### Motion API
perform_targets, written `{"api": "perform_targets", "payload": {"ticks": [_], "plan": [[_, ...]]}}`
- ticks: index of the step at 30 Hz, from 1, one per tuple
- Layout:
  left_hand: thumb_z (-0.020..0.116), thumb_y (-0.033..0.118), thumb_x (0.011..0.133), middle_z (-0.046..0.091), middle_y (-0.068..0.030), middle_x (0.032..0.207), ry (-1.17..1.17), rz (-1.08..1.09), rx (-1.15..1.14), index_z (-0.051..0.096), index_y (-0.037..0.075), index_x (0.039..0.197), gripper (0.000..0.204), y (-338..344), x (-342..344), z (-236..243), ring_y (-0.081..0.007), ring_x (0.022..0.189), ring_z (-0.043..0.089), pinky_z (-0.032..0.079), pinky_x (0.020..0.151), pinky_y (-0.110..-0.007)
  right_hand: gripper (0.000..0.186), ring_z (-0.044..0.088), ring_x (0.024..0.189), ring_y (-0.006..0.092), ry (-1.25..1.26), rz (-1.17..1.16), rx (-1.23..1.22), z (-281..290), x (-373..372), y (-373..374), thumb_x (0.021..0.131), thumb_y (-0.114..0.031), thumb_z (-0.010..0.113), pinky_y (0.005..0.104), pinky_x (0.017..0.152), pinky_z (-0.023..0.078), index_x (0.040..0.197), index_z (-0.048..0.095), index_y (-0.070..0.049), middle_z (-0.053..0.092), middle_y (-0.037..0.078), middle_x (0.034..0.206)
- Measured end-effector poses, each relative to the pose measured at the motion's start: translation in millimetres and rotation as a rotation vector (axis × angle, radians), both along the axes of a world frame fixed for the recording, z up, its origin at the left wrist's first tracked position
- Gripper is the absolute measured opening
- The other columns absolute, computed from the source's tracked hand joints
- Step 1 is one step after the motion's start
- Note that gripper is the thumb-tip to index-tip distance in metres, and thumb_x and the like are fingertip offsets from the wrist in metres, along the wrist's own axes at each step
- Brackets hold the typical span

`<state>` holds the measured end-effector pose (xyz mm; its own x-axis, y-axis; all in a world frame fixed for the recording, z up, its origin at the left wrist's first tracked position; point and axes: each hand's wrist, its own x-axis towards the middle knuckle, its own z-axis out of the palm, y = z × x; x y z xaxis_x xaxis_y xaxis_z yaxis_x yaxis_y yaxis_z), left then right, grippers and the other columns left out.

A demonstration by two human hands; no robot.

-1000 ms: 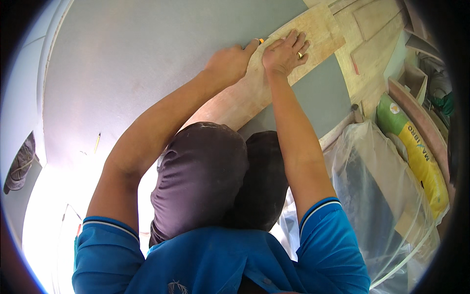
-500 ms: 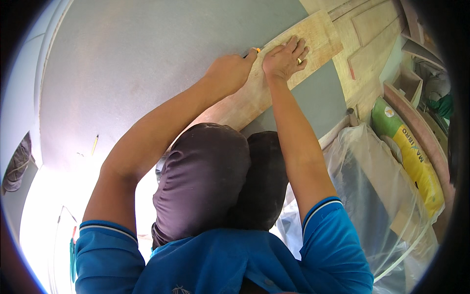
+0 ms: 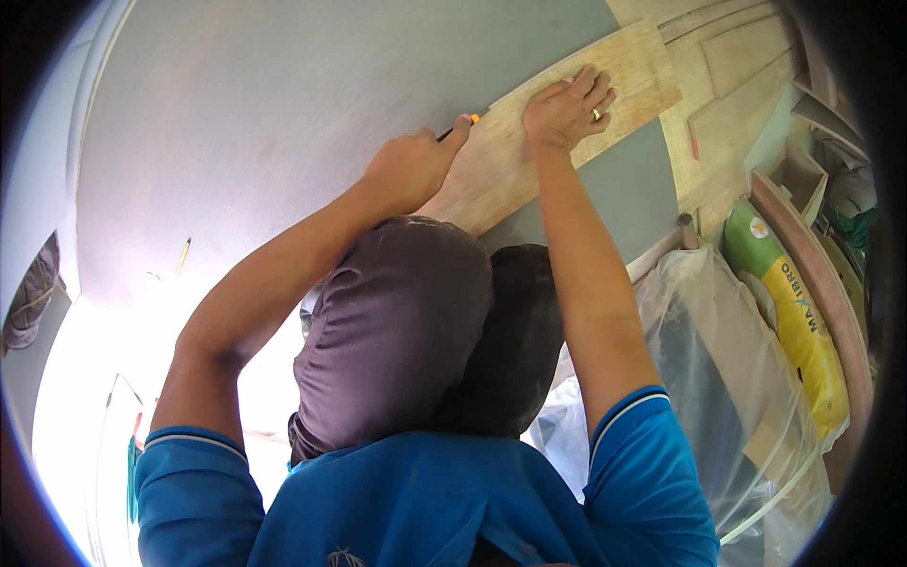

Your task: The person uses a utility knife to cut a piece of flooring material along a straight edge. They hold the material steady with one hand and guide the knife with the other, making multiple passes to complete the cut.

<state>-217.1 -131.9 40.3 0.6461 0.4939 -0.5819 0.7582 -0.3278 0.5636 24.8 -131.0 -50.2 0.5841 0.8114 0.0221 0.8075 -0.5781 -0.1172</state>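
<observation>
A long light plywood strip (image 3: 642, 61) lies diagonally across a grey sheet (image 3: 265, 104). My left hand (image 3: 411, 161) is closed around a cutter (image 3: 470, 121) with an orange end, along the strip's upper-left edge. My right hand (image 3: 570, 109) lies on the strip, right of and above the left one, fingers spread and a ring on one finger. My dark-trousered knees (image 3: 387, 331) are below both hands and cover part of the strip. The cutter's tip is too small to make out.
Thinner wooden boards (image 3: 732, 113) lie at upper right. Curved wooden pieces (image 3: 841, 326), a green-and-yellow sack (image 3: 794, 331) and clear plastic sheeting (image 3: 704, 378) are on the right. A thin yellow stick (image 3: 184, 255) lies on the grey sheet. A dark cap-like item (image 3: 30, 293) is far left.
My left hand has moved down and left along the strip's edge with the cutter. My right hand stays on the strip, appearing slightly lower and farther right as the view shifts.
</observation>
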Motion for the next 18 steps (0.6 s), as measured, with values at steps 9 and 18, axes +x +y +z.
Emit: {"api": "perform_targets", "payload": {"ticks": [9, 18], "plan": [[0.056, 0.011, 0.099, 0.068, -0.0268, 0.101, 0.195, -0.072, -0.102, 0.029, 0.018, 0.166, 0.072, -33.8, -55.6, 19.0, -0.0422, 0.082, 0.074, 0.06, 0.068, -0.051, 0.057, 0.016, 0.159, 0.0482, 0.031, -0.019, 0.006, 0.8, -1.1, -2.2, 0.106, -0.023, 0.044, 0.065, 0.124, 0.016, 0.157, 0.037, 0.001, 0.025, 0.025, 0.17], [0.053, 0.007, 0.1, 0.069, -0.0256, 0.11, -0.07, 0.064, 0.13, 0.031, 0.017, 0.164, 0.069, 15.3, 17.3, 11.0, -0.0416, 0.095, 0.074, 0.062, 0.076, -0.05, 0.057, 0.014, 0.16, 0.0476, 0.044, -0.031, -0.014, -0.7, 2.5, -1.6, 0.107, -0.024, 0.039, 0.0638, 0.125, 0.013, 0.16, 0.033, -0.002, 0.024, 0.023, 0.171]]}}
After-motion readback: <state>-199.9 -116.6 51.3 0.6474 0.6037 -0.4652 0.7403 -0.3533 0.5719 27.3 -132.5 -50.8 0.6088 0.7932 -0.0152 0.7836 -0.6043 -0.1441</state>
